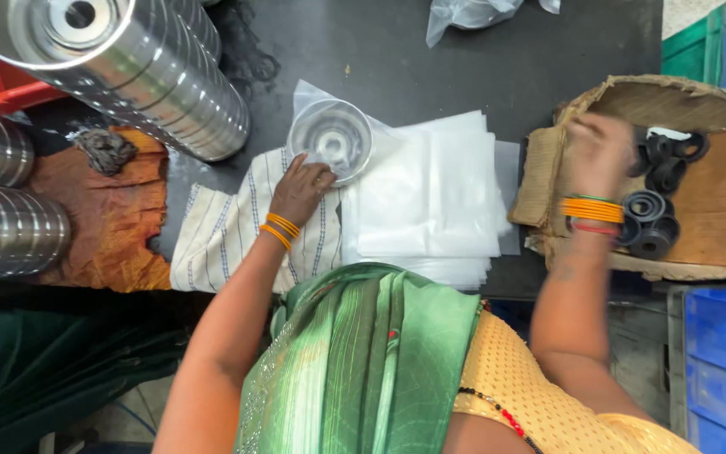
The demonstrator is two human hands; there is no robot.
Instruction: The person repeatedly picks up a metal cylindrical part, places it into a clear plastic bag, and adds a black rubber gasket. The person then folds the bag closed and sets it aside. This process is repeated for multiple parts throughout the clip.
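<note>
At your far left lay the stacked steel cylinders (128, 67), ribbed and shiny, beside an orange rag (102, 210) on the dark tabletop (430, 67). Your left hand (300, 192) rested palm down on the striped cloth (220, 231), fingers curled lightly against the rim of the round metal part (330, 139) sitting in a clear plastic bag (430, 189) – steadying it, not lifting it; that grip was loose and half closed. The part lay just beside a stack of more clear bags. Your right arm stretched well out to the cardboard box (716, 168), the right hand (598, 155) blurred over the black rubber rings (653, 210); I could not tell whether that grip had closed on one. The risks, as I judged them: with your gaze off the left side, the metal part could slide on the slick plastic and roll toward the edge – and a hasty grab in the box might catch two rings stuck together or drop one beside the torn flap.
</note>
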